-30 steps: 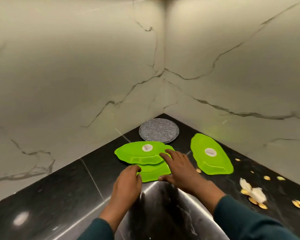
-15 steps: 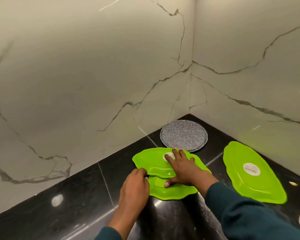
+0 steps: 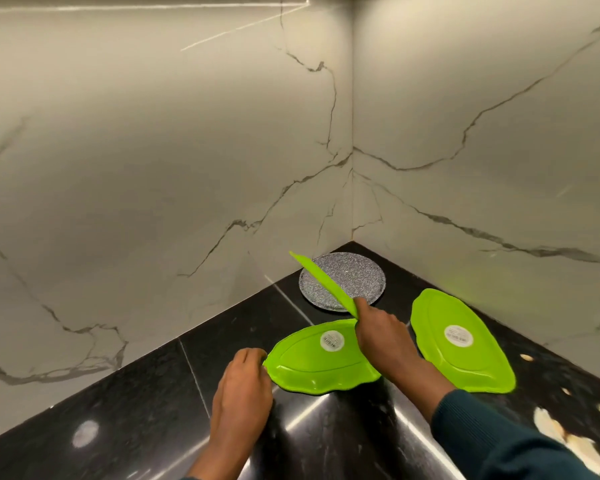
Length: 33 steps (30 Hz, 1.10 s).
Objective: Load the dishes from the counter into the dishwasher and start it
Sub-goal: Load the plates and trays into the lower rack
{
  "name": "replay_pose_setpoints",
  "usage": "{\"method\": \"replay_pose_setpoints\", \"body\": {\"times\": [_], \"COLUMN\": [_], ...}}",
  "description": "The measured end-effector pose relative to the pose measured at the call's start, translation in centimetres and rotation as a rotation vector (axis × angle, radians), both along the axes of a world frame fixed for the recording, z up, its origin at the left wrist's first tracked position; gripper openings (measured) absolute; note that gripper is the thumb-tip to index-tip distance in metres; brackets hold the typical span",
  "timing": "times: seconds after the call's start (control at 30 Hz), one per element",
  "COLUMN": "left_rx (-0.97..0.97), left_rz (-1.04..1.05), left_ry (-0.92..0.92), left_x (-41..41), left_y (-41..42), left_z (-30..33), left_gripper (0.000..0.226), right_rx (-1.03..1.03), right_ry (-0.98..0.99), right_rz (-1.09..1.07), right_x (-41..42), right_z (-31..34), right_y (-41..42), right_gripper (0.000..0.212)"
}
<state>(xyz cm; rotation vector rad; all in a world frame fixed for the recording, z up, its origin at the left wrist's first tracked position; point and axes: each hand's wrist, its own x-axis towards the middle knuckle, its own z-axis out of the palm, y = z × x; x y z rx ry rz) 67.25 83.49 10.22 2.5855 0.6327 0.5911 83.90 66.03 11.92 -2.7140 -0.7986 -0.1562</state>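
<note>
The right hand [image 3: 383, 336] has its fingers clamped on the near end of a green plate [image 3: 322, 280], which now stands tilted on edge, its far tip pointing toward 11 o'clock over the grey round plate [image 3: 355, 277]. Half a second ago that plate lay flat on top of another; now it is lifted clear. The left hand [image 3: 244, 386] pinches the 9 o'clock tip of the second green plate [image 3: 321, 360], fingers together on its rim, steadying it flat on the black desk [image 3: 146, 407]. So the stack is split, and 1 plate looks ready to go to the dishwasher, which is not in view.

At 3 o'clock from the right hand a third green plate [image 3: 464, 341] lies flat, well apart from the wall. The grey round plate sits in the corner at 12 o'clock. Pale food scraps [image 3: 568, 438] lie at 4 o'clock on the desk. Nothing blocks the lifted plate, though the right sleeve [image 3: 499, 441] crosses just beside the third plate.
</note>
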Motion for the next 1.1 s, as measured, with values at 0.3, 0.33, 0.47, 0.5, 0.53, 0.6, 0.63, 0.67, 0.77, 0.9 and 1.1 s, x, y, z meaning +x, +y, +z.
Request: {"method": "replay_pose_setpoints", "body": {"times": [0.3,0.33,0.47,0.5,0.53,0.6,0.63,0.67,0.77,0.9,1.1], "left_rx": [-0.021,-0.022,-0.036,-0.046,-0.051,-0.064,-0.066,-0.063,-0.038,0.012,0.089], "left_rz": [-0.151,-0.184,-0.288,-0.318,-0.347,-0.415,-0.436,-0.456,-0.551,-0.718,-0.959], "left_ry": [-0.016,-0.024,-0.045,-0.041,-0.048,-0.037,-0.028,-0.011,-0.005,-0.032,-0.098], "left_x": [-1.5,-2.1,-4.9,-6.2,-7.0,-9.1,-10.0,-11.2,-14.0,-16.7,-21.2], "left_y": [-5.2,-6.3,-10.0,-11.1,-11.8,-13.6,-14.4,-15.4,-18.2,-22.8,-30.9], "left_z": [0.4,0.6,0.9,0.9,1.0,0.7,0.5,0.5,0.4,0.5,1.1], "left_gripper": [0.021,0.021,0.022,0.022,0.021,0.019,0.019,0.020,0.020,0.012,0.015], "right_rx": [0.339,0.324,0.314,0.317,0.335,0.373,0.384,0.380,0.372,0.338,0.335], "right_ry": [-0.062,-0.076,-0.098,-0.106,-0.108,-0.103,-0.093,-0.096,-0.105,-0.144,-0.241], "right_rz": [-0.156,-0.177,-0.244,-0.267,-0.287,-0.337,-0.357,-0.381,-0.444,-0.562,-0.744], "right_x": [-7.9,-9.7,-16.3,-18.6,-20.2,-24.5,-26.4,-28.4,-34.0,-40.3,-47.4], "right_z": [2.1,2.3,2.3,2.1,2.1,1.9,1.6,1.3,1.0,1.3,0.7], "right_y": [-9.7,-11.1,-15.8,-17.0,-17.9,-19.8,-20.7,-21.8,-24.8,-29.3,-35.2], "right_gripper": [0.029,0.032,0.035,0.033,0.031,0.030,0.030,0.030,0.027,0.026,0.031]}}
